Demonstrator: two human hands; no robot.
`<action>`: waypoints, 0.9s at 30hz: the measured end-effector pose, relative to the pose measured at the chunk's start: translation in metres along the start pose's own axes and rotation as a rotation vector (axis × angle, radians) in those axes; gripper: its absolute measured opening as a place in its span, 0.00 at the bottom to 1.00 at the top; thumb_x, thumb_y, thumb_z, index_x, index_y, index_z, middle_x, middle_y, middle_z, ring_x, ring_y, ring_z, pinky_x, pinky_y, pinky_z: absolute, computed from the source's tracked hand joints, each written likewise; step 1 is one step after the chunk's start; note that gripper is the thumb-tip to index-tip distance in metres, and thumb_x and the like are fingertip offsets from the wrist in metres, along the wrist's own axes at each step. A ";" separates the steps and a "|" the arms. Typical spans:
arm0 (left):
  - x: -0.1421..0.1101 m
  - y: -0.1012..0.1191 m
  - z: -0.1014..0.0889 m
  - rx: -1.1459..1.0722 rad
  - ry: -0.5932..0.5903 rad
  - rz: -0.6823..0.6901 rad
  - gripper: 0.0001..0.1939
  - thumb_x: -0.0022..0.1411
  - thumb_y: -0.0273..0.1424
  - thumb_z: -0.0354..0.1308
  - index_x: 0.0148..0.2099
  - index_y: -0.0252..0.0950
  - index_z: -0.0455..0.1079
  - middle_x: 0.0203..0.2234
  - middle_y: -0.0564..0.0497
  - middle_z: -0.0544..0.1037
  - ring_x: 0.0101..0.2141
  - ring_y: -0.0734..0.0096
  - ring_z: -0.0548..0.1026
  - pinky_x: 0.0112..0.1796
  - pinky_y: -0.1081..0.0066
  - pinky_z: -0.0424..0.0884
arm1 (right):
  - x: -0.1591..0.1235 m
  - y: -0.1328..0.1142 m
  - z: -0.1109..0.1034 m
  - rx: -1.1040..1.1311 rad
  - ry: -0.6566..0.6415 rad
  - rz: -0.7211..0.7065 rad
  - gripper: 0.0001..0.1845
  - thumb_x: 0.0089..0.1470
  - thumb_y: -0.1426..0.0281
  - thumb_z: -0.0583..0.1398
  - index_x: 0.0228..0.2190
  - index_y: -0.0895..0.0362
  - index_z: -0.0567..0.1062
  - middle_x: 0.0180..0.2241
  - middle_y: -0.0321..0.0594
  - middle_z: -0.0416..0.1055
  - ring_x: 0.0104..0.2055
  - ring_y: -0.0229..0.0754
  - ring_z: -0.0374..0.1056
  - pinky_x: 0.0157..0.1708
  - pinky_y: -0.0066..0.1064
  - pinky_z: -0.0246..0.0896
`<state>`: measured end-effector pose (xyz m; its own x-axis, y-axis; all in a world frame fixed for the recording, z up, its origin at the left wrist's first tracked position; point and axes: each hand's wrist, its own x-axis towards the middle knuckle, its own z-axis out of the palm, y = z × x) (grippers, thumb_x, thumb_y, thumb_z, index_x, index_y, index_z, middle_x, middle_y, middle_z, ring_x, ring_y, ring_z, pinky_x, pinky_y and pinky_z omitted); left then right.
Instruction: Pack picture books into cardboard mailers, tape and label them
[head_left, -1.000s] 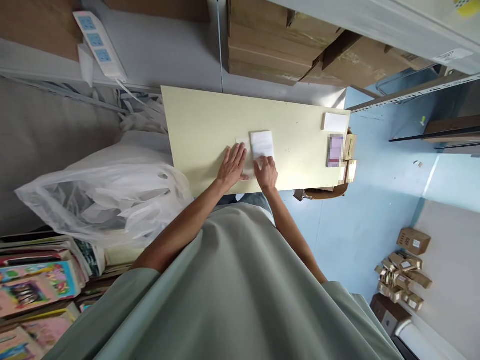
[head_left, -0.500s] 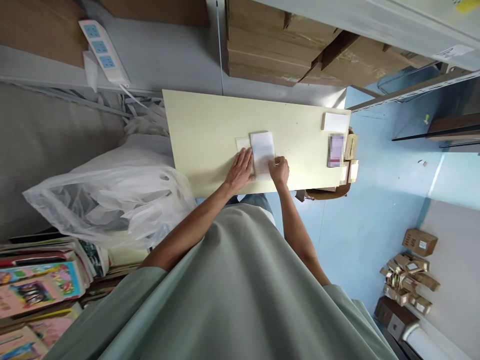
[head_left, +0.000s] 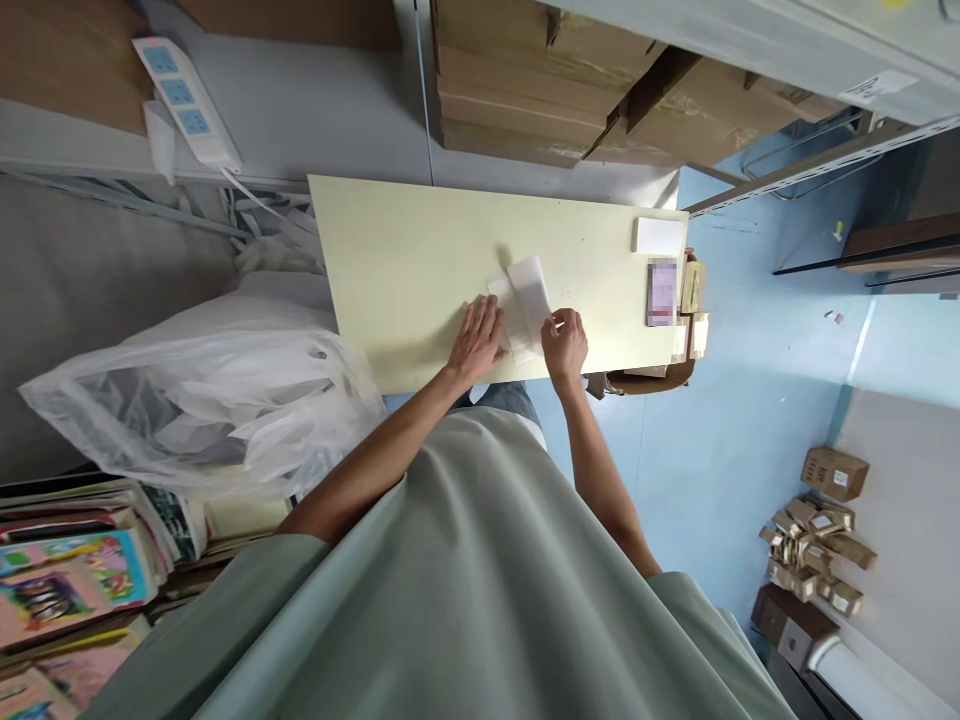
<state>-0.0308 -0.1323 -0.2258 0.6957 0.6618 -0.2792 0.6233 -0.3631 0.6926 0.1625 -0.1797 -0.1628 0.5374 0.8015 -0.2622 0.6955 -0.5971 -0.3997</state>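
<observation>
A thin white sheet [head_left: 531, 290] lies tilted on the pale yellow table [head_left: 405, 235], its right side lifted and curled. My right hand [head_left: 566, 345] pinches that right edge between thumb and fingers. Under and left of it shows a paler, see-through layer [head_left: 511, 318]; whether the two are joined I cannot tell. My left hand [head_left: 476, 338] lies flat, fingers stretched out, at the left edge of this layer. Toward the table's right end rest a white flat box [head_left: 660, 236] and a purple pack [head_left: 661, 292], its face blurred.
A large clear plastic bag [head_left: 202, 400] with white scraps bulges left of the table. Cardboard boxes [head_left: 517, 90] fill the shelf behind, and a power strip [head_left: 187, 105] is at upper left. Books [head_left: 67, 580] are stacked at lower left. Small cartons [head_left: 817, 545] lie on the floor at right.
My right hand has lifted the white sheet's right side and moved slightly right. The sheet has turned askew, showing more of the layer beneath. My left hand stays flat. The view has shifted slightly.
</observation>
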 end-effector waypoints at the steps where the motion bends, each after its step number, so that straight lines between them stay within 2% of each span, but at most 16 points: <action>1: -0.004 -0.002 -0.002 0.003 0.006 -0.018 0.45 0.71 0.33 0.58 0.83 0.21 0.51 0.83 0.26 0.46 0.83 0.37 0.38 0.79 0.32 0.38 | -0.006 -0.004 0.002 -0.003 -0.014 -0.021 0.06 0.70 0.68 0.55 0.45 0.50 0.71 0.50 0.47 0.77 0.46 0.49 0.74 0.43 0.38 0.68; 5: -0.019 -0.007 -0.010 0.001 0.038 -0.093 0.40 0.75 0.35 0.52 0.82 0.20 0.54 0.82 0.27 0.50 0.83 0.39 0.44 0.79 0.38 0.45 | -0.028 -0.020 0.022 -0.023 -0.099 -0.090 0.06 0.71 0.69 0.57 0.48 0.50 0.71 0.52 0.48 0.75 0.51 0.51 0.74 0.44 0.37 0.71; 8: -0.028 -0.008 -0.011 -0.021 0.093 -0.144 0.37 0.77 0.35 0.51 0.82 0.25 0.56 0.81 0.29 0.57 0.81 0.40 0.53 0.78 0.40 0.53 | -0.039 -0.030 0.043 -0.041 -0.171 -0.102 0.08 0.71 0.67 0.60 0.51 0.51 0.72 0.55 0.50 0.73 0.57 0.54 0.72 0.45 0.38 0.74; 14: -0.035 -0.010 -0.003 -0.106 0.199 -0.194 0.29 0.77 0.32 0.52 0.76 0.32 0.64 0.71 0.32 0.72 0.73 0.45 0.69 0.73 0.48 0.66 | -0.043 -0.046 0.075 -0.108 -0.259 -0.092 0.08 0.73 0.68 0.60 0.51 0.53 0.73 0.58 0.56 0.72 0.62 0.58 0.67 0.47 0.42 0.77; 18: -0.032 -0.011 0.009 -0.251 0.206 -0.314 0.26 0.74 0.29 0.55 0.71 0.35 0.68 0.64 0.34 0.78 0.58 0.49 0.81 0.62 0.51 0.79 | -0.029 -0.043 0.071 -0.116 -0.291 -0.093 0.07 0.74 0.65 0.60 0.49 0.53 0.75 0.56 0.55 0.74 0.61 0.58 0.68 0.49 0.43 0.76; 20: -0.030 -0.010 0.014 -0.311 0.213 -0.350 0.25 0.73 0.29 0.56 0.70 0.35 0.69 0.62 0.35 0.78 0.51 0.53 0.84 0.56 0.52 0.82 | -0.019 -0.035 0.062 -0.081 -0.255 -0.083 0.08 0.74 0.65 0.60 0.51 0.52 0.76 0.56 0.53 0.74 0.61 0.57 0.70 0.51 0.43 0.76; 23: -0.027 -0.006 0.022 -0.369 0.239 -0.349 0.23 0.72 0.28 0.58 0.68 0.37 0.69 0.60 0.36 0.77 0.48 0.56 0.84 0.54 0.55 0.84 | -0.004 -0.019 0.050 -0.047 -0.169 -0.034 0.13 0.71 0.68 0.61 0.55 0.54 0.75 0.58 0.54 0.75 0.60 0.54 0.72 0.54 0.43 0.74; 27: -0.023 0.002 0.030 -0.399 0.218 -0.336 0.22 0.72 0.27 0.59 0.66 0.35 0.69 0.59 0.34 0.76 0.48 0.54 0.83 0.53 0.53 0.84 | 0.008 -0.006 0.041 -0.003 -0.214 0.023 0.16 0.67 0.70 0.63 0.55 0.54 0.76 0.53 0.48 0.78 0.48 0.47 0.77 0.54 0.41 0.73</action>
<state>-0.0354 -0.1680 -0.2381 0.3657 0.8340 -0.4132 0.5849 0.1394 0.7991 0.1426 -0.1681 -0.1987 0.4393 0.7763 -0.4520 0.6858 -0.6148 -0.3895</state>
